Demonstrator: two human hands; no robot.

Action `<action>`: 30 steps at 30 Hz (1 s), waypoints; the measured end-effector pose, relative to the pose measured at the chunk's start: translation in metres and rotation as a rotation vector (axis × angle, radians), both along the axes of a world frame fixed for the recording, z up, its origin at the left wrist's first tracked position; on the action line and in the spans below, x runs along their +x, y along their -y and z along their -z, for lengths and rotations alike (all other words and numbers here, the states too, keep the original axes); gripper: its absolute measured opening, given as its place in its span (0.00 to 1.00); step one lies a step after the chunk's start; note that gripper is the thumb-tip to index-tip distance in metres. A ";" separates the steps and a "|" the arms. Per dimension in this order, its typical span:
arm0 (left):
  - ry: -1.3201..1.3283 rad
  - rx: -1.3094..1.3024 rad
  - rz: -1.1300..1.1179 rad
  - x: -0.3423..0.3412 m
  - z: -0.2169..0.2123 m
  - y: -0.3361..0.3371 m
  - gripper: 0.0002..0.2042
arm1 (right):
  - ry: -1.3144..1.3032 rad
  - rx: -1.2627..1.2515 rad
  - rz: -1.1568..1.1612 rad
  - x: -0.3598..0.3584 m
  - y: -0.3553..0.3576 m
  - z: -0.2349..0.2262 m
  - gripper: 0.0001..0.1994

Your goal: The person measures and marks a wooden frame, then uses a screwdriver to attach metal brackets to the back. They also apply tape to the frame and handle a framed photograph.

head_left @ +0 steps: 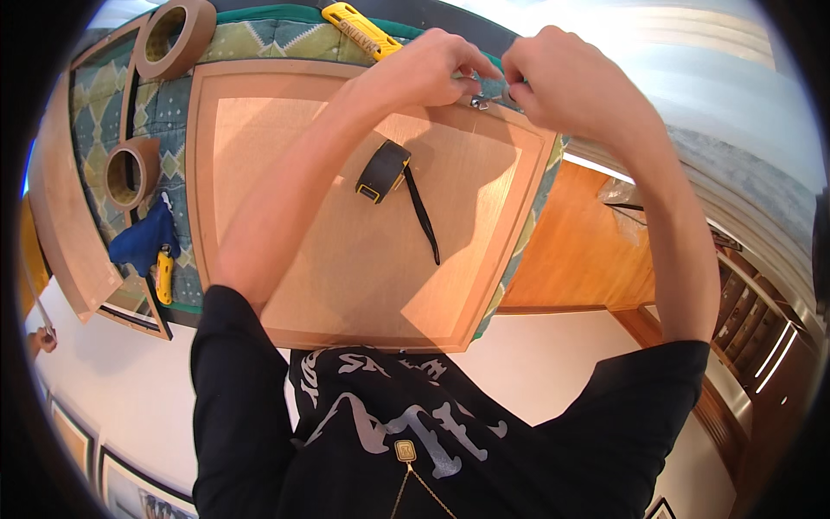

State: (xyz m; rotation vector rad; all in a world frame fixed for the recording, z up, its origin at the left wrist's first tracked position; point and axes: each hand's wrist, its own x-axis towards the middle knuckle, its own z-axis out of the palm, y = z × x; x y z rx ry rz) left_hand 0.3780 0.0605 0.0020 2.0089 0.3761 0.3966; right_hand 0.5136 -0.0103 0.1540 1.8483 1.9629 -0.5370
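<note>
A wooden framed panel (346, 251) lies in front of me, my forearms reaching over it to its far edge. Near its far right corner, a small shiny metal fitting (478, 102) sits on the frame. My left hand (439, 69) is just beside that fitting, fingers bent, thumb and forefinger apart with nothing visible between them. On the fitting's other side, my right hand (558, 82) is closed in a pinch, thumb against curled fingers; whatever it grips is too small to make out. A black tape measure (383, 171) with a strap rests on the panel.
A green patterned quilted blanket (259, 39) lies under the panel. Leftward are two brown tape rolls (177, 60) (115, 177), a blue cloth (143, 242), a yellow utility knife (164, 275) and another frame (65, 208). A yellow-handled tool (361, 30) lies beyond; another person's hand (41, 342) shows far left.
</note>
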 end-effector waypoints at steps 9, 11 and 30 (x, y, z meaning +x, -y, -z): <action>0.017 -0.270 0.285 0.013 0.028 -0.011 0.09 | -0.041 0.314 0.414 -0.004 0.015 -0.002 0.17; 0.011 -0.230 0.310 0.017 0.028 -0.011 0.09 | 0.073 0.123 0.533 -0.007 0.016 -0.019 0.18; 0.179 -0.563 0.513 0.023 0.001 -0.010 0.17 | -0.198 0.210 -0.014 0.021 0.038 -0.020 0.26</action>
